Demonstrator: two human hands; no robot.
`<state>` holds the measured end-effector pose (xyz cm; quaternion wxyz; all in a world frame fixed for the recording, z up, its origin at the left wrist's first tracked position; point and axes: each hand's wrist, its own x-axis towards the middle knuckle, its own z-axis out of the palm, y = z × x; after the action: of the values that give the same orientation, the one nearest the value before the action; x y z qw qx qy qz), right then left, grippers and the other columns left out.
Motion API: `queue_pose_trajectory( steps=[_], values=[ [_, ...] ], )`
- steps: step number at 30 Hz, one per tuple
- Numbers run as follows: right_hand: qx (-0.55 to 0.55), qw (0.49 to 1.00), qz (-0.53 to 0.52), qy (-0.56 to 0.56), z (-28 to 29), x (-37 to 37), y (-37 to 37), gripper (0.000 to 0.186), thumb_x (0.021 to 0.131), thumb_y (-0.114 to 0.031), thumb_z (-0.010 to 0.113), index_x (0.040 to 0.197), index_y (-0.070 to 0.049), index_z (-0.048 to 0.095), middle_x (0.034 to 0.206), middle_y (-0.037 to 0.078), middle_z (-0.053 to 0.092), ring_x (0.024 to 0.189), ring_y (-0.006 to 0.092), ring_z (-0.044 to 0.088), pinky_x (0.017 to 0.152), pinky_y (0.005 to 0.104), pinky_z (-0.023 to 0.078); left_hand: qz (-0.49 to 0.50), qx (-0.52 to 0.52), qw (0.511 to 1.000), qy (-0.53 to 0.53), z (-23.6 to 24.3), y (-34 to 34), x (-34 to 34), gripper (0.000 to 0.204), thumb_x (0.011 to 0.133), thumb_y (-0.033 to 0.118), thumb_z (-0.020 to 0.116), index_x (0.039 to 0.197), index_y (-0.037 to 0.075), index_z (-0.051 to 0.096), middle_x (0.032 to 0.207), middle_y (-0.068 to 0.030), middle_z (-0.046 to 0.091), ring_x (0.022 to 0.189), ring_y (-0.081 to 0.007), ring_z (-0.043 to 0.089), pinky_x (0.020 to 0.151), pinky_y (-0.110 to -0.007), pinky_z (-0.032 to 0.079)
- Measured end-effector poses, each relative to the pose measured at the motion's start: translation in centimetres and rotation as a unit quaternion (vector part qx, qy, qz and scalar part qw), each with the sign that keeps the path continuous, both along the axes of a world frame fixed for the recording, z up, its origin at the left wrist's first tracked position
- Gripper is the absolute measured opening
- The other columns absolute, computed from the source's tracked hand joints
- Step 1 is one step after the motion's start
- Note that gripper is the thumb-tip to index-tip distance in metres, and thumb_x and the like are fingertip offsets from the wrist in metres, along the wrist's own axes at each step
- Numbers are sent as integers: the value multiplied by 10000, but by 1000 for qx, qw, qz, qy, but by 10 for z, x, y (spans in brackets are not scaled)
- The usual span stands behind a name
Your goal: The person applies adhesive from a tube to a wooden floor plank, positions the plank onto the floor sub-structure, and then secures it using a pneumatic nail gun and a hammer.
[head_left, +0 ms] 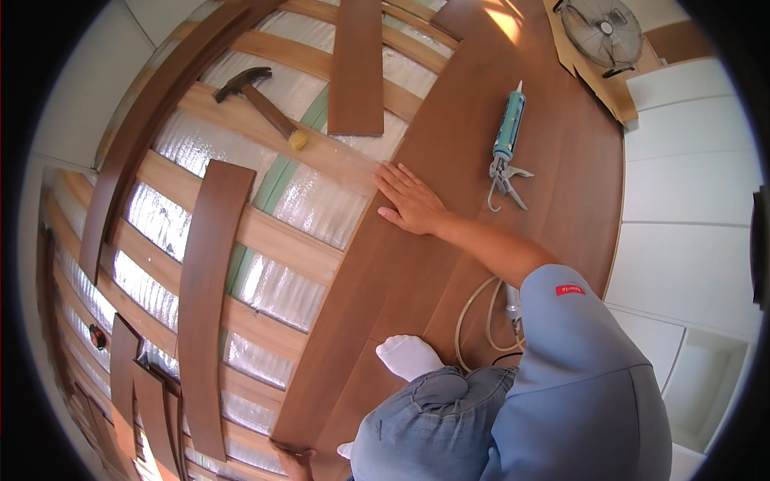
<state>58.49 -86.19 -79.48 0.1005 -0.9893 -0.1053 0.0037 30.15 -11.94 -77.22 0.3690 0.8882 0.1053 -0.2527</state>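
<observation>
My right hand lies flat, palm down, near the exposed edge of the laid brown floorboards. Its fingers point to the far left and the thumb is apart. At the lower edge, my left hand rests at the same board edge, partly cut off by the picture, with thumb and fingers apart. A caulking gun with a teal cartridge lies on the boards to the right of my right hand. Across the pale wooden battens lie a hammer, a loose plank and another plank.
Silvery foil sheeting shows between the battens. Shorter boards are heaped at the lower left. A metal air tool with a coiled hose sits beside my arm. A fan stands far right, by white cabinets.
</observation>
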Motion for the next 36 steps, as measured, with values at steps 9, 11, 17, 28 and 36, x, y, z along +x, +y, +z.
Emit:
queue_pose_trajectory(
  steps=[9, 11, 17, 28, 36],
  values=[
    [-19, 990, -137, 12, -5, -61, 0, 755, 1105, -466, 417, 1663, -3, 205, 1746, 191, 181, 1625, 331, 149, 1323, 460, 106, 46, 109, 989, 84, 17, -31, 23, 1389, 500, -60, 924, 1664, 29, 170, 1459, -273, 584, 1232, -454, 634, 941, -449, 559],
    [-23, 992, -125, 16, -6, -70, 10, 760, 1098, -453, 442, 1653, 15, 218, 1736, 212, 195, 1620, 349, 156, 1319, 477, 116, 33, 99, 994, 28, 13, -22, 13, 1394, 499, -74, 924, 1667, 33, 170, 1464, -281, 577, 1236, -458, 633, 939, -449, 563],
    [-35, 990, -130, 46, -8, -133, 28, 762, 1090, -423, 472, 1626, 68, 244, 1723, 258, 192, 1607, 418, 155, 1307, 511, 142, 5, 137, 990, 39, 21, -30, 16, 1431, 503, -80, 928, 1681, 61, 127, 1539, -289, 505, 1316, -459, 584, 1003, -451, 552],
    [190, 885, -410, -113, 8, -367, -20, 396, 1025, -211, 624, 1349, 10, 574, 1264, 172, 630, 1080, 266, 641, 947, 391, 542, 0, 160, 987, 15, 39, -50, 8, 1125, 678, 35, 893, 1656, 190, 358, 1178, -185, 617, 1075, -390, 618, 950, -429, 530],
    [439, 645, -577, 242, 8, -339, -6, 367, 1007, -192, 634, 1312, 4, 574, 1215, 163, 636, 1017, 256, 643, 893, 388, 553, -19, 273, 941, -198, 38, -56, -93, 602, 865, 182, 798, 1446, 223, 645, 1476, -153, 513, 1299, -355, 537, 1090, -467, 461]
  ],
)
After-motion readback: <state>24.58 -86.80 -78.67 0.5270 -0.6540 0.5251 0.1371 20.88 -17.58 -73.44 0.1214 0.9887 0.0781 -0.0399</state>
